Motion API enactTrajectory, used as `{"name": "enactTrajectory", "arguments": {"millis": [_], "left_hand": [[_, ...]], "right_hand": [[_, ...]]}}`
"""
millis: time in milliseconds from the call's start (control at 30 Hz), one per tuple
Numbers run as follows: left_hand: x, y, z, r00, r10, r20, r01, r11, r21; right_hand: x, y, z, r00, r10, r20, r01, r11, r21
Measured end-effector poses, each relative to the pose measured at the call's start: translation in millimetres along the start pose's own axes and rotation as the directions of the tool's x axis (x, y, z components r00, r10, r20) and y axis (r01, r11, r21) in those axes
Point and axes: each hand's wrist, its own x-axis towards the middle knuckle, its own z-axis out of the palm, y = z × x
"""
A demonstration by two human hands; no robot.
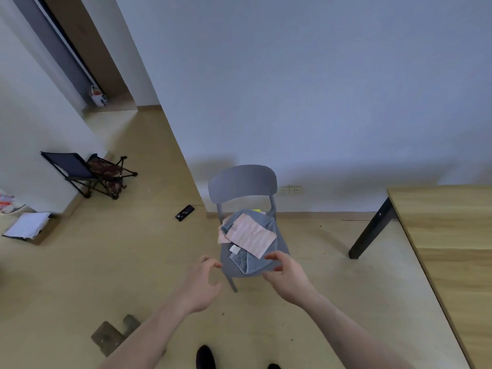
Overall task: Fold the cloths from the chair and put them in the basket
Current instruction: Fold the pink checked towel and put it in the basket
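Observation:
A grey chair (242, 182) stands against the wall with a pile of cloths on its seat. On top lies a pink striped cloth (251, 235), over a grey-blue cloth (249, 261) with a white tag; a sliver of yellow-green shows behind them. My left hand (203, 283) hovers just left of the seat's front edge, fingers loosely curled and holding nothing. My right hand (286, 275) is at the seat's front right corner, fingers spread beside the grey-blue cloth, holding nothing. No basket is in view.
A wooden table (450, 235) with a black leg fills the right side. On the floor lie a dark phone-like object (184, 213), a cardboard piece (114, 332) and papers (28, 225). Folding stools (90, 174) stand at the left wall. My shoes (205, 356) show at the bottom.

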Motion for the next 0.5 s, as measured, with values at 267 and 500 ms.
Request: {"name": "enactTrajectory", "arguments": {"millis": [267, 500], "left_hand": [[138, -29, -25, 0.972, 0.083, 0.22, -0.126, 0.973, 0.191], [280, -79, -33, 0.868, 0.173, 0.465, -0.336, 0.894, 0.296]], "right_hand": [[84, 2, 36, 0.973, 0.2, -0.114, -0.191, 0.978, 0.081], [159, -20, 90, 0.889, 0.385, -0.247, -0.355, 0.921, 0.158]]}}
